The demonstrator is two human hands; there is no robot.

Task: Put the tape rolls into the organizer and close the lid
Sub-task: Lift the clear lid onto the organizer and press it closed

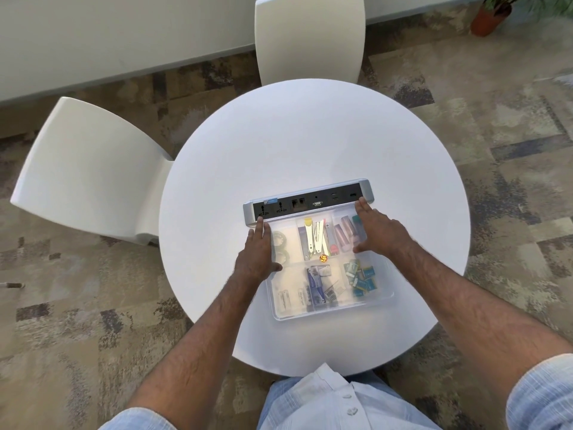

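Clear organizer (328, 308) lid seemingly pressed by left hand (255, 256) and right hand (376, 229), fingers flat

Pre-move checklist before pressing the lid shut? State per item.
1. Tape rolls inside the organizer, far-left compartment: ok.
2. Lid over the organizer: ok, frosted sheet covers the contents.
3. Lid fully latched: cannot tell.
4. Left hand flat on the lid's left edge: ok.
5. Right hand flat on the lid's right side: ok.
6. Far edge clear of the power strip: cannot tell, they look to be touching.
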